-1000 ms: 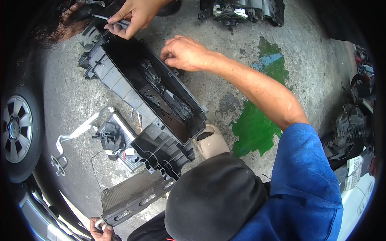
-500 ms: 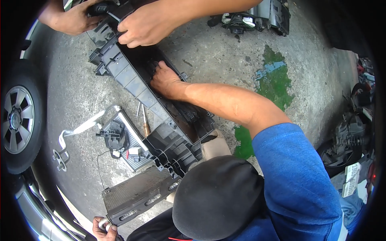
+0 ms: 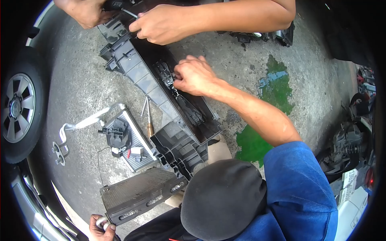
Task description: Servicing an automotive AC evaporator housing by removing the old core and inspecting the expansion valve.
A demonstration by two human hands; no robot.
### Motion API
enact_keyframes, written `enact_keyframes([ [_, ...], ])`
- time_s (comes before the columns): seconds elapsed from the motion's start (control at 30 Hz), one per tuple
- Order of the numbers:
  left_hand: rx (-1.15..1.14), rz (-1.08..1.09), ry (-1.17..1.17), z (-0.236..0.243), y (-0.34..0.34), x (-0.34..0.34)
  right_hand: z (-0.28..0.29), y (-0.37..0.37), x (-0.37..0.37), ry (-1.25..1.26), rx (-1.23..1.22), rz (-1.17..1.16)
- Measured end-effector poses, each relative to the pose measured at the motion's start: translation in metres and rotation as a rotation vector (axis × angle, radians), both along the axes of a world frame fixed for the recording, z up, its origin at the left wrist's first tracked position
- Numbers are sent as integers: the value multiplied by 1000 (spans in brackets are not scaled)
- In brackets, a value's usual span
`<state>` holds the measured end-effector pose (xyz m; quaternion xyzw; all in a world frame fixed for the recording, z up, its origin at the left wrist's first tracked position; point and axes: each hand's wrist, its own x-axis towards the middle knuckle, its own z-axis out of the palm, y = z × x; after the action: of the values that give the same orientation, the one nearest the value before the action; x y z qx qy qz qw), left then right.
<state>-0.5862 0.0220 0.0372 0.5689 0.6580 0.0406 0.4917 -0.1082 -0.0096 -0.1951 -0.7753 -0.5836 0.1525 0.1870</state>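
At the lower left, my left hand (image 3: 96, 231) is closed round the pale pipe (image 3: 103, 222) of a dirty finned car evaporator core (image 3: 136, 186). My right hand (image 3: 197, 76), its fingers curled, is over the right edge of a long black plastic heater housing (image 3: 140, 78). What its fingertips pinch, if anything, is hidden. Shiny black plastic parts (image 3: 189, 110) lie inside the housing, beside those fingers. Across from me, a co-worker's hand (image 3: 161, 26) holds a thin metal shaft at the housing's far end. The co-worker's other hand (image 3: 86, 14) rests by a black part there.
On the concrete lie a screwdriver (image 3: 150, 128) and a finned core with silver pipes (image 3: 88, 120), a black plastic part (image 3: 117, 134) on top. A green puddle (image 3: 251, 142) spreads at right. A car wheel (image 3: 18, 106) stands at left. Dark rounded cloth (image 3: 223, 199) fills the lower middle.
My right hand has come up out of the housing's inside to its right edge, uncovering the black parts within. My left hand keeps its hold on the pipe. The view has shifted slightly.
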Motion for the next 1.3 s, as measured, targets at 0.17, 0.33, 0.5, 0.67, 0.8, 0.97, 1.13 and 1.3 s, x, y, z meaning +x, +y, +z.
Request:
enact_keyframes([
  [0.17,1,-36,33,-4,8,-4,-24,-52,42,1186,251,-432],
  [0.33,3,-36,34,-4,9,-1,-37,-67,49,1479,429,-527],
  [0.5,-60,27,184,1,-1,-2,-44,-70,55,1555,460,-593],
  [0.67,-31,24,187,1,-3,-6,-37,-65,63,1489,450,-601],
  [0.8,-30,-17,234,-1,-5,-13,-32,-63,67,1426,461,-644],
  [0.97,-32,32,166,1,-7,-4,-33,-63,79,1319,469,-736],
  [1.13,-37,40,152,0,-7,-7,-27,-67,87,1250,480,-801],
  [1.3,-40,42,182,1,-6,-8,-27,-70,90,1146,486,-879],
])
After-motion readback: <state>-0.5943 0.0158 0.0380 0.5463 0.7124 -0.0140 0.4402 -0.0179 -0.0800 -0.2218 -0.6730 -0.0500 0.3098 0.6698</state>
